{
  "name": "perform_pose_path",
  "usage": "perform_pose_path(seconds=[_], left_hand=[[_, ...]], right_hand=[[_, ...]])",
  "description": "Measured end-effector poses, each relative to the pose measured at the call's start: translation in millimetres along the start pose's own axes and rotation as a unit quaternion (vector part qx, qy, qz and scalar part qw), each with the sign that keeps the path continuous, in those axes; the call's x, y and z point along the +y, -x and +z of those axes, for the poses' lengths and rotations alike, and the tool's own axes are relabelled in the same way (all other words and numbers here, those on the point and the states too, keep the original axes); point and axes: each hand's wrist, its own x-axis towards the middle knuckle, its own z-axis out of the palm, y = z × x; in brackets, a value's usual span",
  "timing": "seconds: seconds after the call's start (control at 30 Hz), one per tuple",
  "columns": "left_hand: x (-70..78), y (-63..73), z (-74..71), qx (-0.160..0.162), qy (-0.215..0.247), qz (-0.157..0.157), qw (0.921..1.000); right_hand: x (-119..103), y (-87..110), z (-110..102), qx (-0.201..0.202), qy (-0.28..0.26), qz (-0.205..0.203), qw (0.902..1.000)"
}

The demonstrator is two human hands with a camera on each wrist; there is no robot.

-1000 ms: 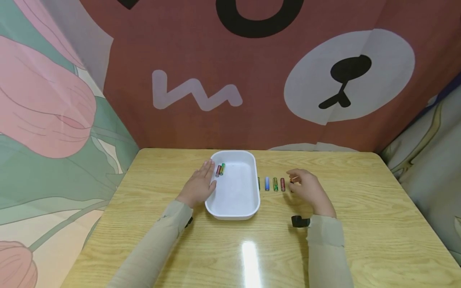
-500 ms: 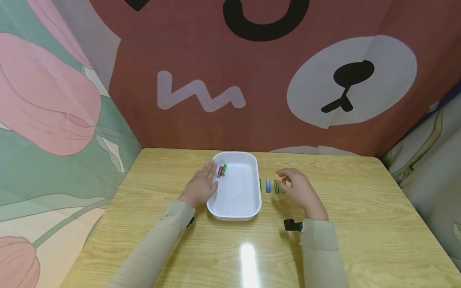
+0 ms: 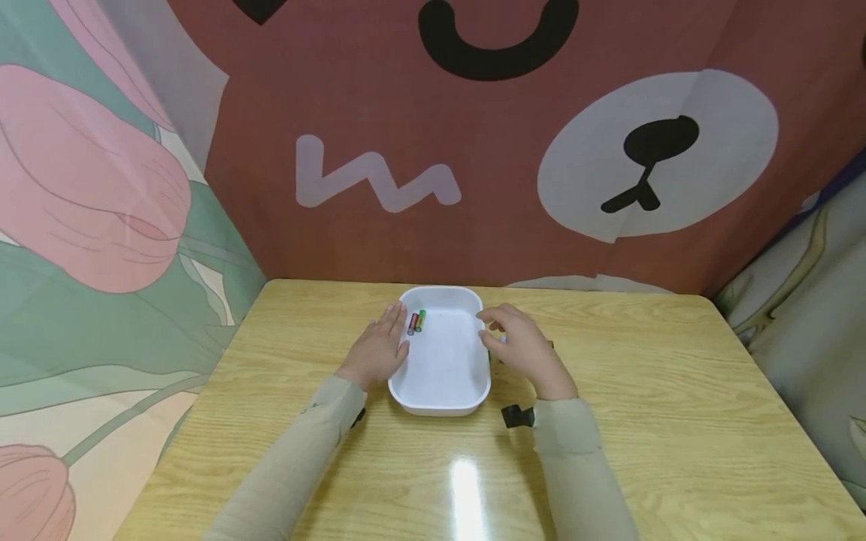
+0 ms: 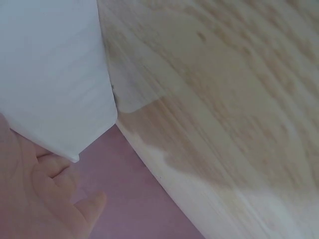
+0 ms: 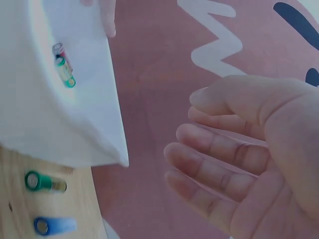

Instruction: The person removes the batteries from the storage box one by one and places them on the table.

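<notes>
My left hand (image 3: pixel 374 350) rests at the left rim of a white tray (image 3: pixel 443 410), fingers extended along it. In the left wrist view its fingers (image 4: pixel 55 174) are by the tray's corner. Inside the tray, a red battery (image 3: pixel 413 324) and a green battery (image 3: pixel 421 321) lie side by side near that rim. Close to the right rim is my right hand (image 3: pixel 524 347), thumb and fingers apart, with nothing visible between them. The right wrist view shows a second green battery (image 5: pixel 45 181) and a blue battery (image 5: pixel 56 226) on the table beside the tray.
A dark battery end (image 3: pixel 551 345) shows past my right hand, which covers most of the row there. The wooden table (image 3: pixel 325 466) ends at a wall hanging (image 3: pixel 379 248) with a bear print. Small black wrist devices (image 3: pixel 518 416) sit under the sleeves.
My right hand has moved left along the row of batteries, from its right end to the tray's right rim. My left hand stays at the tray; the head view shifted slightly.
</notes>
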Motion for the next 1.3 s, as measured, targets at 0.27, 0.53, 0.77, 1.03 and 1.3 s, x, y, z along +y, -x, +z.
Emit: perform_pose_path(seconds=[0.27,0.53,0.77,1.03,1.3], left_hand=[[-0.9,0.9,0.2,-0.001,0.005,-0.005,1.0000],[-1.6,-0.2,2.4,-0.003,0.005,-0.009,0.9999],[-0.7,0.3,1.4,-0.001,0.010,-0.009,0.9999],[-0.6,-0.1,1.3,0.006,0.007,-0.005,0.9999],[-2.7,-1.0,2.0,0.003,0.004,-0.006,1.0000]], right_hand=[[-12.6,-19.0,4.5,-0.002,-0.002,0.001,1.0000],[-17.8,-35.6,14.7,-0.001,-0.019,0.011,0.9998],[-18.9,-44.4,22.9,-0.002,-0.033,0.003,0.9995],[-23.2,-58.7,30.9,-0.012,-0.045,0.007,0.9989],[-21.8,-73.2,42.1,-0.024,-0.050,0.031,0.9980]])
